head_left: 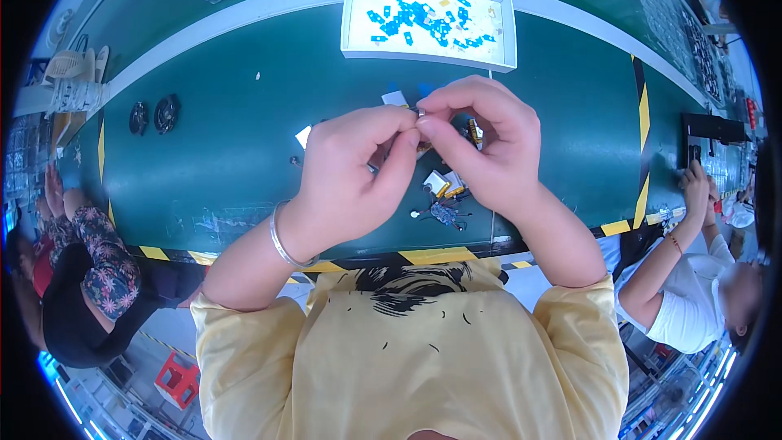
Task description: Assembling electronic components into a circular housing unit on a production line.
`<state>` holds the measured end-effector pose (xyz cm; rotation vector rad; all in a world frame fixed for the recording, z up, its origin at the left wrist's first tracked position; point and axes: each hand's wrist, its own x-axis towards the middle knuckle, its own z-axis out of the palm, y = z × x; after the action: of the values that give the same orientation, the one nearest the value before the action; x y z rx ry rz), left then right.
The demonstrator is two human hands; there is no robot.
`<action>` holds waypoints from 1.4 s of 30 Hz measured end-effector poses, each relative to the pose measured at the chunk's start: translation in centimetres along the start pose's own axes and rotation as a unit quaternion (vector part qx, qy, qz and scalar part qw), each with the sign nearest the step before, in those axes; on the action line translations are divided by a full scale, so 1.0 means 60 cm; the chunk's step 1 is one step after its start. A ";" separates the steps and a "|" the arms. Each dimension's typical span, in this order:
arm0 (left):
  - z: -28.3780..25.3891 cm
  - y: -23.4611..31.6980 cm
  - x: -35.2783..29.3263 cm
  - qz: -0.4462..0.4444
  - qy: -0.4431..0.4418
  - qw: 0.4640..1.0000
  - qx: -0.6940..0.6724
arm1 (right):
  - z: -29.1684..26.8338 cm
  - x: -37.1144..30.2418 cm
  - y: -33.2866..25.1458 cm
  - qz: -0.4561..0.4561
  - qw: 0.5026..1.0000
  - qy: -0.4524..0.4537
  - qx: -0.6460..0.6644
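Above the middle of the green table, my left hand and my right hand meet fingertip to fingertip. Both are closed in a pinch on a small silvery part, mostly covered by the fingers and too small to name more exactly. Beneath and beside my hands lie several flat silver pouch cells with yellow edges, such as this battery cell. A little bundle of thin dark wires rests near them, close to the front edge. White flat pieces, one a white square, show partly behind my hands.
A white tray with many small blue pieces stands at the back. Two black cable coils lie at the left. Black-and-yellow tape marks the table's borders. One person works at the right with a black device; another sits at the left.
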<state>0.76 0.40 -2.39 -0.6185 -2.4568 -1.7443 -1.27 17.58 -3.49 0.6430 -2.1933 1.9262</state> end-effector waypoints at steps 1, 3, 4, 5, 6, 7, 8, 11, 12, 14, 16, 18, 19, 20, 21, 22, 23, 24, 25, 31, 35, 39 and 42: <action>0.000 0.000 0.000 0.000 -0.001 1.000 0.000 | -0.006 0.003 0.004 0.000 1.000 0.001 0.000; -0.002 0.001 -0.002 -0.118 -0.023 0.978 -0.172 | -0.021 0.012 0.010 -0.029 0.997 -0.034 -0.062; -0.003 0.004 -0.002 -0.118 -0.023 0.978 -0.170 | -0.022 0.013 0.008 -0.013 0.997 -0.005 -0.079; -0.004 0.008 -0.002 -0.129 -0.025 0.971 -0.202 | -0.022 0.014 0.004 -0.014 0.997 -0.004 -0.078; -0.004 0.010 -0.002 -0.140 -0.026 0.962 -0.234 | -0.022 0.015 0.001 -0.070 0.992 -0.005 -0.101; -0.002 0.010 -0.002 -0.141 -0.024 0.962 -0.233 | -0.021 0.015 -0.003 -0.126 0.984 -0.006 -0.124; -0.001 0.011 -0.002 -0.141 -0.017 0.965 -0.219 | -0.014 0.013 -0.009 -0.141 0.981 -0.001 -0.131; -0.006 0.003 -0.004 -0.113 -0.032 0.984 -0.132 | -0.006 0.004 -0.008 -0.158 0.971 0.002 -0.177; -0.007 0.001 -0.004 -0.084 -0.053 0.993 -0.057 | -0.008 0.006 -0.009 -0.159 0.971 0.001 -0.178; -0.008 0.007 -0.003 -0.070 -0.067 0.994 -0.049 | -0.015 0.010 -0.009 -0.127 0.976 -0.035 -0.175; -0.005 0.009 0.000 -0.056 -0.083 0.994 -0.041 | -0.023 0.018 -0.004 -0.091 0.978 -0.011 -0.187; -0.001 0.007 -0.002 -0.169 -0.056 0.967 -0.180 | -0.033 0.023 0.003 -0.070 0.983 0.001 -0.171; -0.002 0.006 0.000 -0.169 -0.055 0.968 -0.179 | -0.033 0.022 0.001 -0.080 0.982 0.002 -0.174; -0.002 0.004 0.003 -0.167 -0.041 0.967 -0.186 | -0.033 0.020 -0.002 -0.090 0.980 0.004 -0.176; -0.004 0.003 0.004 -0.165 -0.028 0.967 -0.193 | -0.027 0.015 -0.007 -0.113 0.977 -0.010 -0.179; -0.006 0.002 0.004 -0.165 -0.028 0.967 -0.192 | -0.017 0.009 -0.010 -0.116 0.977 -0.005 -0.181; -0.008 0.000 0.005 -0.154 -0.048 0.976 -0.146 | -0.010 0.005 -0.011 -0.118 0.976 0.000 -0.184; -0.009 0.000 0.004 -0.142 -0.067 0.982 -0.100 | -0.009 0.006 -0.010 -0.140 0.969 0.000 -0.206; -0.007 -0.001 0.001 -0.143 -0.067 0.982 -0.100 | -0.010 0.006 -0.010 -0.139 0.969 0.000 -0.205; 0.001 0.003 0.001 -0.178 -0.045 0.964 -0.190 | -0.043 0.038 0.016 -0.174 0.944 0.042 -0.277; -0.011 -0.007 0.012 -0.197 -0.085 0.936 -0.278 | -0.096 0.073 0.062 -0.171 0.841 0.052 -0.510; -0.022 -0.012 0.009 -0.226 -0.041 0.901 -0.368 | -0.061 0.047 0.023 -0.161 0.916 0.029 -0.366; -0.014 0.005 0.011 -0.233 0.012 0.881 -0.411 | -0.007 0.019 -0.024 -0.155 0.956 -0.040 -0.247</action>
<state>0.11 -0.11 -1.65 0.0088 -1.8362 -2.9750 -1.76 17.63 -1.65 0.9118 -2.3192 1.1576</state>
